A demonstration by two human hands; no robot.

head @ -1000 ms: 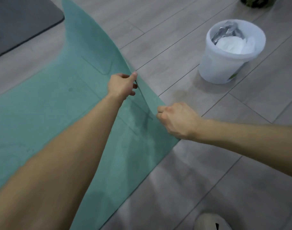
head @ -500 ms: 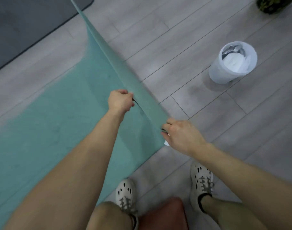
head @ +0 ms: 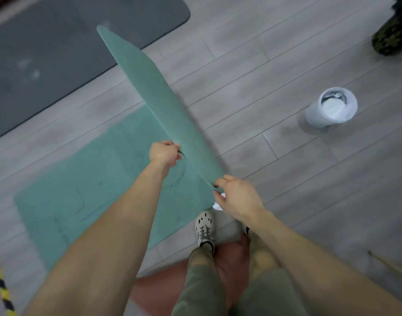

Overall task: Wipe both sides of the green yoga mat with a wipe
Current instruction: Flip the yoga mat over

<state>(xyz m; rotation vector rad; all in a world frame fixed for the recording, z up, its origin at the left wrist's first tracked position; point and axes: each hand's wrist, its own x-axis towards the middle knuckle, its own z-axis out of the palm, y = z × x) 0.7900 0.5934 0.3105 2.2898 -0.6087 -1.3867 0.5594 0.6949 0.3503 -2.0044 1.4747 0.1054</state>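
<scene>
The green yoga mat (head: pixel 99 185) lies on the grey plank floor with its right long edge lifted high, so a strip of it (head: pixel 154 92) stands up and runs away from me. My left hand (head: pixel 164 153) grips that raised edge further along. My right hand (head: pixel 236 197) pinches the mat's near corner, and a bit of white wipe (head: pixel 218 205) shows under its fingers.
A white bin (head: pixel 330 108) with crumpled white and silver waste stands on the floor at right. A dark grey mat (head: pixel 58 49) lies at the far left. My feet in pale clogs (head: pixel 204 224) stand by the mat's near corner. A dark patterned object (head: pixel 391 35) sits top right.
Both hands have raised the mat's right edge higher, so the lifted strip now stands steeper. The view has pulled back and up, and my legs and feet have come into sight.
</scene>
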